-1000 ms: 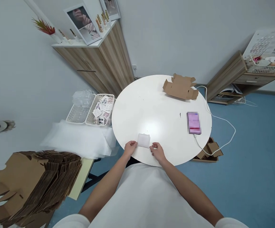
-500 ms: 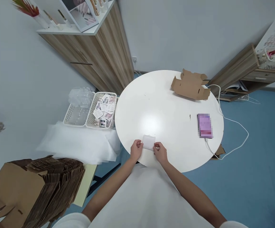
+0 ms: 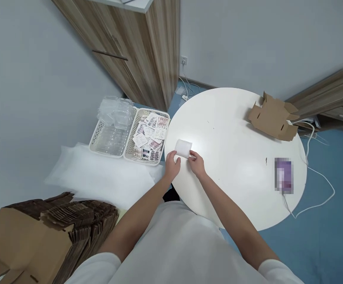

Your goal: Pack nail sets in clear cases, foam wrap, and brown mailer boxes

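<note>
A small white packet (image 3: 183, 148), seemingly wrapped in thin foam sheet, is held near the left edge of the white round table (image 3: 233, 185). My left hand (image 3: 172, 165) grips its lower left corner between thumb and fingers. At the lower right corner, my right hand (image 3: 197, 163) pinches the packet with curled fingers. What is inside the wrapping is hidden.
Left of the table stand a basket of printed cards (image 3: 135, 161) and a basket with clear plastic boxes (image 3: 116, 112). Nearer lie white foam sheets (image 3: 100, 171) and stacked folded cardboard (image 3: 82, 225). An opened cardboard box (image 3: 273, 118) and a pixelated purple device (image 3: 284, 175) with a cable rest on the table.
My view has turned left, so the table appears farther right. Both hands have carried the white packet toward the table's left edge, and the packet is now tilted slightly.
</note>
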The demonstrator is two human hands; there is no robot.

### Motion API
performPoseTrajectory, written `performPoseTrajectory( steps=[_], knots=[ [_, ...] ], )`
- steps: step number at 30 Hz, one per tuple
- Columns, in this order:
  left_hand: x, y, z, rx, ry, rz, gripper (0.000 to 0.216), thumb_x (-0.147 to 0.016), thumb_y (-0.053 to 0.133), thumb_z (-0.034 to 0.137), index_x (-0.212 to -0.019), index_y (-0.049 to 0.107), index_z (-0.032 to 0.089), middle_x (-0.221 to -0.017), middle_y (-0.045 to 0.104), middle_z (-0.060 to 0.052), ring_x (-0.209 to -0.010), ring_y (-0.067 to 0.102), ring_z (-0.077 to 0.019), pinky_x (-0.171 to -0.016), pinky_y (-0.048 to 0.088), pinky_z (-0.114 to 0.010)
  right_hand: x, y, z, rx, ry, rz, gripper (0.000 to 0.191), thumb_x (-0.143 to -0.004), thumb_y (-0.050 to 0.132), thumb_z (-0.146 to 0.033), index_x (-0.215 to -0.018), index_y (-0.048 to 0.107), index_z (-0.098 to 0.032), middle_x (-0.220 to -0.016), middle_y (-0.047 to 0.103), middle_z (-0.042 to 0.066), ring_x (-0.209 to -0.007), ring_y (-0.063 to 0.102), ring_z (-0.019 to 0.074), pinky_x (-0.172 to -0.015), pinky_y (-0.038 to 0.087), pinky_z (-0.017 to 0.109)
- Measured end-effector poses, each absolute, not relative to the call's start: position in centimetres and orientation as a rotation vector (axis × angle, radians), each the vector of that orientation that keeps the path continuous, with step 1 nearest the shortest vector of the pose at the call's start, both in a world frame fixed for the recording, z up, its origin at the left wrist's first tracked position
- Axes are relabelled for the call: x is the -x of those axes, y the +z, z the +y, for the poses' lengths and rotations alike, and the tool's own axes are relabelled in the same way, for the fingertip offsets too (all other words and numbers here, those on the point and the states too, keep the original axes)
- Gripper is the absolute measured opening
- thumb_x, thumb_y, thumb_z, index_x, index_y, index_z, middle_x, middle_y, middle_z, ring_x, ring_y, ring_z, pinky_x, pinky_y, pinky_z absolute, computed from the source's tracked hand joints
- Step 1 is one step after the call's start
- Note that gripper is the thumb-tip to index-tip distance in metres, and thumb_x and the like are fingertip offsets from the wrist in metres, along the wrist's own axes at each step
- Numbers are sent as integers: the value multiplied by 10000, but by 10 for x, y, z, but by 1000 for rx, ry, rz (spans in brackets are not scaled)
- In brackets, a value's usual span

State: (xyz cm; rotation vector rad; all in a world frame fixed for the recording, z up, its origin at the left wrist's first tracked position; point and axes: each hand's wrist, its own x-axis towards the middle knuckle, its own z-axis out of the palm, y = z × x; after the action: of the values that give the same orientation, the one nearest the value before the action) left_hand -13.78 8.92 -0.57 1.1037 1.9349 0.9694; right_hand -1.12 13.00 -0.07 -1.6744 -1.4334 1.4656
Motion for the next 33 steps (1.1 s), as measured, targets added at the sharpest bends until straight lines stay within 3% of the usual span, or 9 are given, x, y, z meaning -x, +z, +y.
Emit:
performPoseTrajectory(
  steps=[9, 21, 29, 33],
  knots=[
    [148, -9, 88, -1189, 960, 1915, 462, -762, 481, 209, -1208, 368, 169, -1276, 314, -119, -1208, 309, -219, -998, 297, -386, 35, -3, 144, 1707, 1470, -1452, 536, -676, 436, -158, -1207, 428, -232, -1188, 501, 34, -930, 549, 145, -787, 479, 302],
    [151, -14, 88, -1179, 981, 1873, 472, -764, 487, 216, -1218, 359, 192, -1294, 302, -110, -1218, 302, -225, -996, 303, -395, 37, -5, 139, 1677, 1432, -1477, 568, -666, 451, -145, -1223, 403, -245, -1184, 491, 29, -972, 518, 158, -829, 466, 310],
    [150, -13, 82, -1200, 973, 1896, 480, -767, 491, 221, -1224, 347, 206, -1372, 203, -104, -1267, 212, -237, -1016, 259, -407, 30, -2, 118, 1589, 1405, -1456, 632, -692, 481, -204, -1282, 264, -271, -1305, 325, 54, -1112, 410, 169, -867, 439, 331],
    [147, -12, 69, -1212, 942, 1887, 491, -765, 494, 236, -1232, 345, 201, -1386, 177, -103, -1270, 206, -241, -1015, 260, -406, 15, 5, 93, 1609, 1453, -1409, 604, -696, 495, -215, -1259, 287, -272, -1296, 342, 62, -1135, 394, 178, -875, 425, 340]
  ],
)
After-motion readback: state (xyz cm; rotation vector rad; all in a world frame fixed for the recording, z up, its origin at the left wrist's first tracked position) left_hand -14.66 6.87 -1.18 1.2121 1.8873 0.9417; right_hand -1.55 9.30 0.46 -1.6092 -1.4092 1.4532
